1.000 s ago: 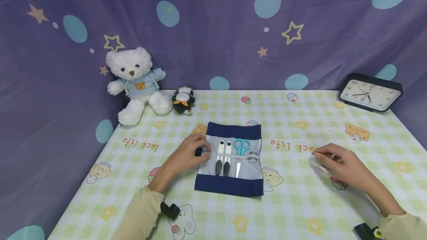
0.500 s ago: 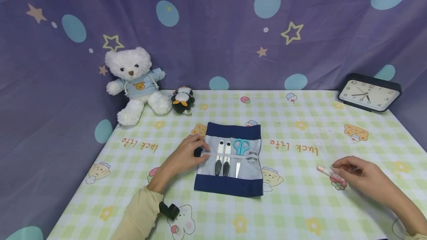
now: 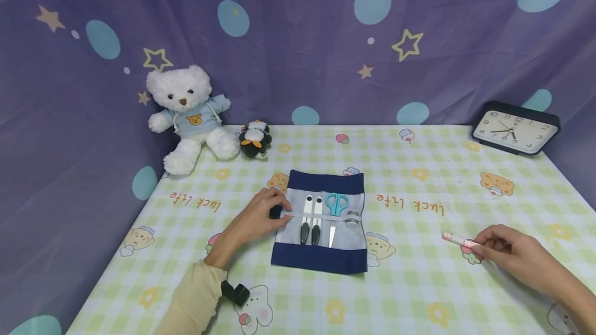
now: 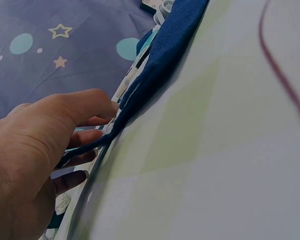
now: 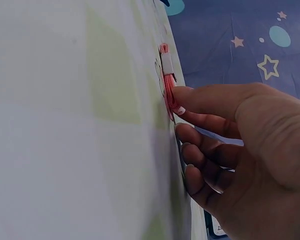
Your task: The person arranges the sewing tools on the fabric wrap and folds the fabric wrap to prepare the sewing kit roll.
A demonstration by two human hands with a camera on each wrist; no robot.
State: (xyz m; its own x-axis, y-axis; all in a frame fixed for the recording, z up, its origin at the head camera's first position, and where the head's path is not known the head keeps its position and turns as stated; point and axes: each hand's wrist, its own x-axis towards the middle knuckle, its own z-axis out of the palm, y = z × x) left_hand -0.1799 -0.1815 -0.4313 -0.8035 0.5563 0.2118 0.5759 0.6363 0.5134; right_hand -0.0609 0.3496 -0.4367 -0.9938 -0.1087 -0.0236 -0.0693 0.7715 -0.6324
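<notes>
A navy and grey fabric tool roll (image 3: 318, 258) lies unfolded in the middle of the table. Its elastic strap holds two white tools with black ends (image 3: 317, 221), turquoise-handled scissors (image 3: 337, 203) and a small grey roll (image 3: 353, 218). My left hand (image 3: 253, 216) pinches the roll's left edge; in the left wrist view the navy edge (image 4: 135, 95) runs between thumb and fingers. At the right, my right hand (image 3: 519, 255) pinches one end of a small skein of pink thread (image 5: 169, 90), which has a white paper band (image 5: 167, 64). The skein is close over the tablecloth.
The table wears a green-checked cloth (image 3: 396, 299). At the back left sit a white teddy bear (image 3: 197, 112) and a small penguin toy (image 3: 255, 139). A black-framed clock (image 3: 516, 129) stands back right. A purple curtain (image 3: 298, 45) hangs behind.
My right hand has moved right and toward me, its fingertips now on the near end of the thread skein, which was blurred beneath it a second ago. My left hand stays at the roll's edge.
</notes>
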